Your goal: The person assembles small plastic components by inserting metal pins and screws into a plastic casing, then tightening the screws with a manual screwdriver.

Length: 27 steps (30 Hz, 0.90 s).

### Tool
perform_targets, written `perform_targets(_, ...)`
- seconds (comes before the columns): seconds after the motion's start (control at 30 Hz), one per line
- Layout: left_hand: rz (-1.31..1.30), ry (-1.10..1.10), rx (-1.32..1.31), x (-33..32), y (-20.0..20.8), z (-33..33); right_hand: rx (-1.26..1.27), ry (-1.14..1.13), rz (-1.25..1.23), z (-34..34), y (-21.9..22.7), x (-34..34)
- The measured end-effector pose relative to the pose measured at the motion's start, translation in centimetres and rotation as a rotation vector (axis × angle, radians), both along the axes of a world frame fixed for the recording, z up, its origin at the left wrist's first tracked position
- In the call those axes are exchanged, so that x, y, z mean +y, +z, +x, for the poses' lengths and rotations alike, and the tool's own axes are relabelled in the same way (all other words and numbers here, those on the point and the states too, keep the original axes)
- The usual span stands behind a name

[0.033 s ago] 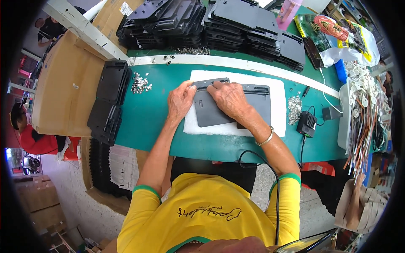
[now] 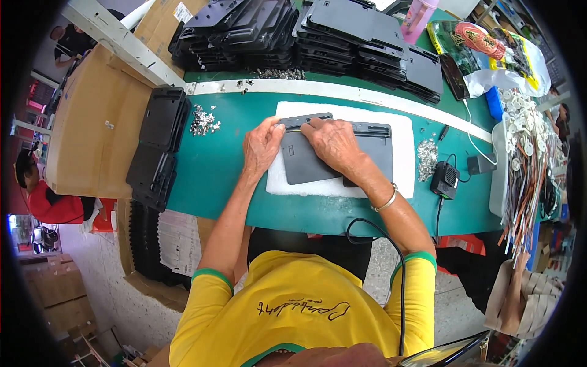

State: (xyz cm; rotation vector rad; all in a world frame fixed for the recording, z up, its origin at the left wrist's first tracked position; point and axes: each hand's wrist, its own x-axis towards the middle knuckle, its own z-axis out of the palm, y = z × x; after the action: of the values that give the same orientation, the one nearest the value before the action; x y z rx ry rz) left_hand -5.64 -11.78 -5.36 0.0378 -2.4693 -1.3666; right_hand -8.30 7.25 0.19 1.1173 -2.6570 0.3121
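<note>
Two dark grey plastic panels [image 2: 302, 162] lie partly overlapped on a white foam sheet [image 2: 403, 153]. The left panel is slightly tilted and has a long slot along its far edge. My left hand [image 2: 262, 147] grips that panel's far left corner between thumb and fingers. Over the slot, my right hand [image 2: 333, 144] bends down with thumb and fingertips pinched together. Whatever small piece it may hold is hidden under the fingers. The right panel [image 2: 376, 159] lies partly beneath my right wrist.
Stacks of black panels [image 2: 367, 30] stand at the back behind a white rail [image 2: 342, 92]. Small metal parts lie in a left pile [image 2: 203, 120] and a right pile [image 2: 427, 158]. A black adapter [image 2: 444, 180] and a white bin [image 2: 500, 159] of strips are on the right.
</note>
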Motion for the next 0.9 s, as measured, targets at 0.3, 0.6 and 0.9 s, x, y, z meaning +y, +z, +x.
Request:
perform_targets(0.3,-0.061,-0.003,-0.015,0.2,0.2,0.0,-0.013,0.039,0.008,-0.7,-0.3,0.2)
perform_targets(0.6,-0.046,0.015,0.007,0.3,0.1,0.0,0.086,0.108,0.153,-1.1,1.7,-1.0)
perform_targets(0.9,-0.058,-0.005,-0.043,0.4,1.0,0.2,0.141,0.228,0.47,-1.8,4.8,-3.5)
